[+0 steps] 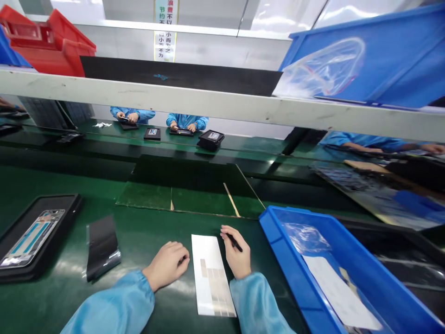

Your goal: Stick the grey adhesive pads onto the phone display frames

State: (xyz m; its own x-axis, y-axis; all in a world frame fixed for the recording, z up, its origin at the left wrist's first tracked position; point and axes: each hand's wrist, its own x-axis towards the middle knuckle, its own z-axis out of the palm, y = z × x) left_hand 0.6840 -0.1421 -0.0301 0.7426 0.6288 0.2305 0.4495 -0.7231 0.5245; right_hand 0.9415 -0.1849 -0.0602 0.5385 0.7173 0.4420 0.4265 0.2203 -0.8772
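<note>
A white sheet (203,248) with a grid of beige adhesive pieces lies on the green bench between my hands. Left of it, my left hand (168,265) rests with fingers curled in; nothing shows in them. On the sheet's other side my right hand (237,253) grips a slim black pen-like tool (234,242), whose exact kind I cannot make out. A dark, curled film strip (100,248) lies farther left. Beyond it, a black tray (71,211) holds a phone-frame part (34,236) with blue strips.
At right stands a blue bin (285,260) holding a white sheet (340,287) and clear plastic (306,236). A dark green board (198,197) lies ahead. A white shelf beam (208,101) crosses above, bearing a red bin (52,46) and blue bin (392,55). Co-workers' hands show beyond.
</note>
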